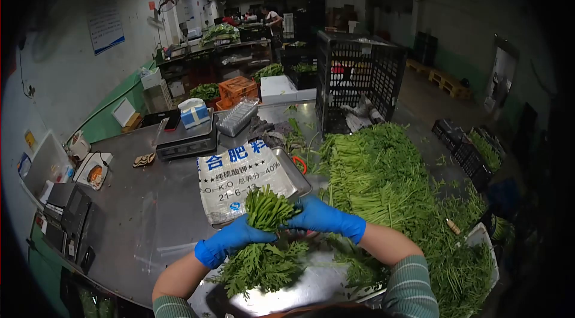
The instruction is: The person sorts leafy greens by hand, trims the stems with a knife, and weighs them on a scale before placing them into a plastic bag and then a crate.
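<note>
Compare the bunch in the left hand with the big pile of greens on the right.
Size: the bunch is a handful, while the pile is far larger.
Support: the left hand grips the bunch; the pile lies spread out.
Direction: the bunch's stalk ends point away from the person, while the pile's paler stalks lie mostly to the left.
Both have green stalks and leaves.

Scale (184, 146) on the table (129, 198), tissue box (194, 117) on top, plastic trays (238, 118) just right of it, sack (230, 189) in front, heap of greens (380, 180) to the right, crate (356, 72) behind the heap
</note>
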The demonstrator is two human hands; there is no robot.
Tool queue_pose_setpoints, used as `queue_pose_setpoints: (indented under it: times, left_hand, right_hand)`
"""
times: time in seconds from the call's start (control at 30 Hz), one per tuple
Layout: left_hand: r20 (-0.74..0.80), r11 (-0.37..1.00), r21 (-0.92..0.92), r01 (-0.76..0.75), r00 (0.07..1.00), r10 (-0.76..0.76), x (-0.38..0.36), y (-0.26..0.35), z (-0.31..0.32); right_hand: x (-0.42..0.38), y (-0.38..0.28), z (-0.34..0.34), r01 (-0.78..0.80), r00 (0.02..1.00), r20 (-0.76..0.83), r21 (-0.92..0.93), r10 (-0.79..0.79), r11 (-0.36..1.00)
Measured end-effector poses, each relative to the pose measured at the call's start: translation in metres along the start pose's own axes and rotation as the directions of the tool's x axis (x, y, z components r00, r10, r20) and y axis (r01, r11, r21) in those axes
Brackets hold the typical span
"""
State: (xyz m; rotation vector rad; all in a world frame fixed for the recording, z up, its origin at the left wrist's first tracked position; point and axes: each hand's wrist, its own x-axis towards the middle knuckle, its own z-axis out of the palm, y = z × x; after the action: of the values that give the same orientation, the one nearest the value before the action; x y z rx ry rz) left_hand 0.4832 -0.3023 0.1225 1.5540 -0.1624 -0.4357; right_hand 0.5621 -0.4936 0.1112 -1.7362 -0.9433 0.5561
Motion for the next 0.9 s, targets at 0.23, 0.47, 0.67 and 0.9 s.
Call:
queue_pose_setpoints:
  times: [0.23,0.47,0.67,0.9]
  left_hand:
    - [0.055,0.985,0.017,0.171,0.984,-0.171,-0.023,0.014,0.0]
    - [0.052,0.978,-0.037,0.207,0.977,-0.205,-0.038,0.0,-0.013]
    - [0.329,0.986,-0.038,0.164,0.934,-0.143,-0.011,-0.001,0.019]
    - [0.426,0.942,-0.013,0.334,0.855,-0.297,-0.011,-0.006,0.025]
  right_hand:
    - [-0.009,-0.037,-0.005,-0.12,0.972,0.163,-0.279,0.17,0.953]
    - [-0.023,0.018,-0.038,-0.153,0.975,0.02,-0.668,0.223,0.728]
    - [0.01,0.001,-0.008,0.166,0.982,0.038,0.294,-0.185,0.941]
    - [0.009,-0.014,0.013,0.045,0.994,0.086,0.168,-0.06,0.985]
